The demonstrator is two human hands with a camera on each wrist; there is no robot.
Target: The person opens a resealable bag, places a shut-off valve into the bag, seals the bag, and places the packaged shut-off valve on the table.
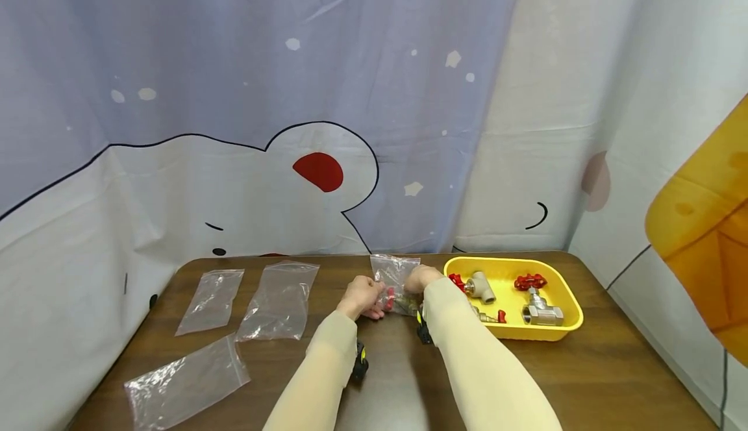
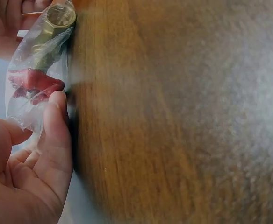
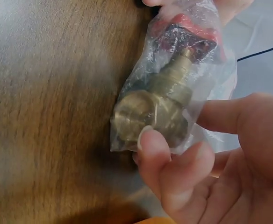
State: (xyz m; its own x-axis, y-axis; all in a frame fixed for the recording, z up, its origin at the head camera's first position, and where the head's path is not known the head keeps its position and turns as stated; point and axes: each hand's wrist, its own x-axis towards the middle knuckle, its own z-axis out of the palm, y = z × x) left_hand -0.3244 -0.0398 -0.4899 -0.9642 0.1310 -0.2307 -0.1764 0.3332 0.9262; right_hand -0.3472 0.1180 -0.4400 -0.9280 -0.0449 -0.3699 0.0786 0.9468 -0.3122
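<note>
A clear plastic zip bag (image 1: 390,267) with a brass valve (image 3: 167,91) inside is held between both hands at the table's back middle. The valve's red handwheel (image 2: 33,83) lies toward the left hand, its brass body toward the right. With thumb and fingers, my left hand (image 1: 359,298) pinches the bag's edge beside the red handwheel. My right hand (image 1: 422,280) grips the bag around the valve's brass end, as the right wrist view shows. In the head view, the hands hide part of the bag.
To the right stands a yellow tray (image 1: 532,332) with several red-handled valves, among them a grey one (image 1: 482,287) and a silver one (image 1: 542,313). Three flat clear bags (image 1: 187,385) lie on the left of the brown table (image 1: 386,379). A printed curtain (image 1: 374,93) hangs behind.
</note>
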